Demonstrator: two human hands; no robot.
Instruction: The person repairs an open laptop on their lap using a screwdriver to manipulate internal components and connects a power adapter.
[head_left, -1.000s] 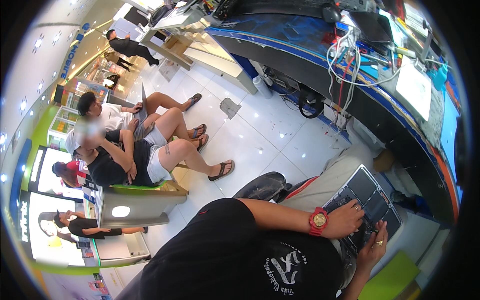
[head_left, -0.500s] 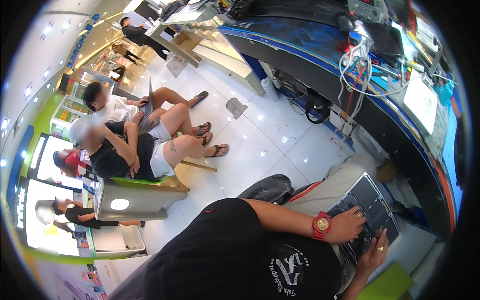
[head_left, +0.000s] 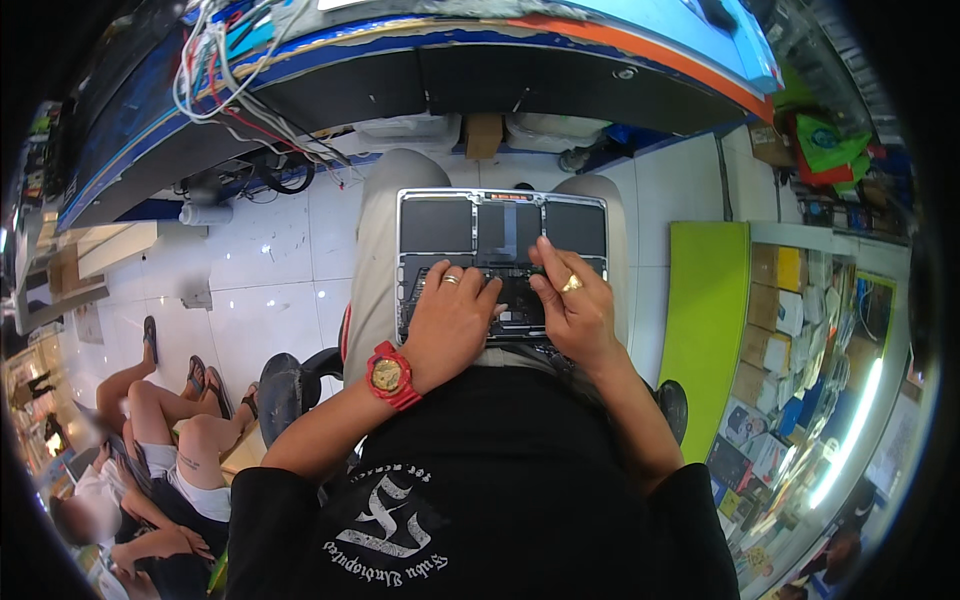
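Observation:
An opened silver laptop (head_left: 503, 217) with black batteries and a dark circuit board exposed lies across my thighs. My left hand (head_left: 455, 318), with a red watch at the wrist, rests on the board's left half, its fingers apart and slightly bent. My right hand (head_left: 575, 310), wearing a gold ring, is over the board's right half, forefinger and thumb drawn together; whatever is between them is too small to make out.
A workbench (head_left: 470, 75) with tangled cables (head_left: 215, 60) spans ahead, bins (head_left: 400, 133) beneath it. A green bench (head_left: 695, 330) and glass display case (head_left: 785, 380) stand at my right. Seated people (head_left: 185, 450) are at lower left, near a black stool (head_left: 285, 400).
My view has swung round from the seated people toward the bench, so the laptop now sits centred. My right forefinger and thumb have shifted slightly on the board; my left hand stays on it.

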